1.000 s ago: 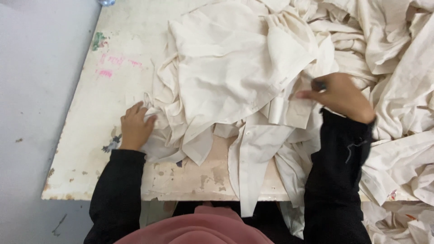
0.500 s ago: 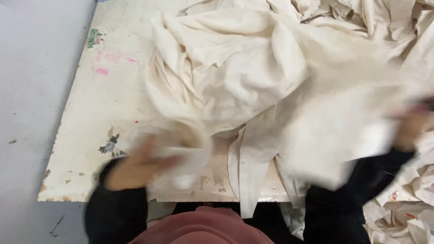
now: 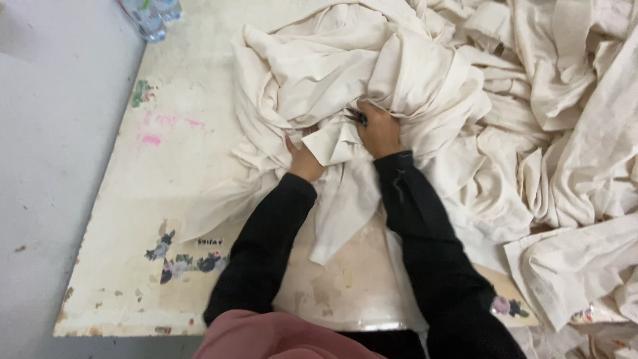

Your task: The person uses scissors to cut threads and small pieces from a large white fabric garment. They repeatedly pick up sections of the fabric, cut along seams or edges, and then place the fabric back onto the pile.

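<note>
The worn white table [image 3: 166, 199] is lying bare along its left and near edges, while a heap of cream cloths [image 3: 551, 133] is crowding its right side. The bunched cream cloth [image 3: 345, 73] is sitting mid-table. The right hand [image 3: 379, 129] is closing its grip on a fold; the left hand [image 3: 304, 158] is pinching the cloth's flap. Plastic bottles [image 3: 151, 14] are standing at the far edge.

We reach forward in black sleeves, left hand [image 3: 304, 158] and right hand [image 3: 379, 129] close together, fingers curled tight.
</note>
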